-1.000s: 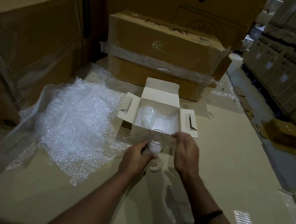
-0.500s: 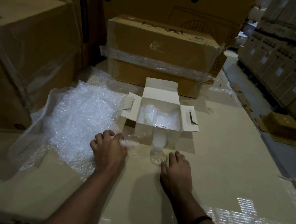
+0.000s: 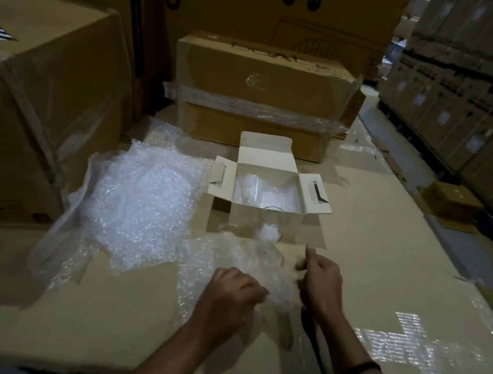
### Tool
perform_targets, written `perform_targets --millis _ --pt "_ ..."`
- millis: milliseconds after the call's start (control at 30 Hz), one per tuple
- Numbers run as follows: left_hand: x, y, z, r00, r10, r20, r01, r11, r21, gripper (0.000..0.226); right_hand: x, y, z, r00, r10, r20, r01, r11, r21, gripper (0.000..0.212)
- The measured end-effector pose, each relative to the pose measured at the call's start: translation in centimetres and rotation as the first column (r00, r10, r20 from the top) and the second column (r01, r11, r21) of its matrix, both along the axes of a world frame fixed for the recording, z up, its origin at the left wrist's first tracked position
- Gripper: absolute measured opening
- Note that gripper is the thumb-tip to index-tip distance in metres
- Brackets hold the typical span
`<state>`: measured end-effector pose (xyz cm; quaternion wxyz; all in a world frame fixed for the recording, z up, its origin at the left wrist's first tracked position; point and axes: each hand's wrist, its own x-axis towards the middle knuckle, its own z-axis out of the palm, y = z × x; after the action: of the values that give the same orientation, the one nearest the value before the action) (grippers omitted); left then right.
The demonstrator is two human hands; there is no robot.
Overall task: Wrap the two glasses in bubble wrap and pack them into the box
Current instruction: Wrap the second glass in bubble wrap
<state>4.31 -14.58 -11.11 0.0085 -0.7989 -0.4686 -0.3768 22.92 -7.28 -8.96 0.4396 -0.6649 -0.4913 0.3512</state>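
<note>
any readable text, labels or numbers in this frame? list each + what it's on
"Cron": printed sideways on the big back carton; the word may run on out of view.
"DOAL": faint lettering on top of the long taped carton; reading uncertain.
Small print beside "Cron": too blurred to read.
White labels on the stacked cartons at right: too small to read.
No legible numbers.

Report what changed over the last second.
The glass was let go and set upright before the white box. The left hand reached left, took a bubble wrap sheet and drew it in front of the glass; the right hand now pinches it too. The box, the second glass inside it and the bubble wrap pile stayed put.
</note>
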Motion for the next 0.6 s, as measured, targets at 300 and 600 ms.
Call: perform_targets --millis 300,600 --pt "5.1 -0.6 -0.6 0.979 -0.201 -0.036 0.2 0.979 -0.028 0.032 4.6 -1.5 3.6 0.956 0.252 0.149 -0.199 0.932 -0.301 0.016" --pt "8.1 1.9 0.4 0.889 -0.154 -0.43 -0.085 0.869 -0.487 0.065 11.6 1.4 5.1 0.911 0.099 0.4 -0.039 0.987 -0.157 0.021"
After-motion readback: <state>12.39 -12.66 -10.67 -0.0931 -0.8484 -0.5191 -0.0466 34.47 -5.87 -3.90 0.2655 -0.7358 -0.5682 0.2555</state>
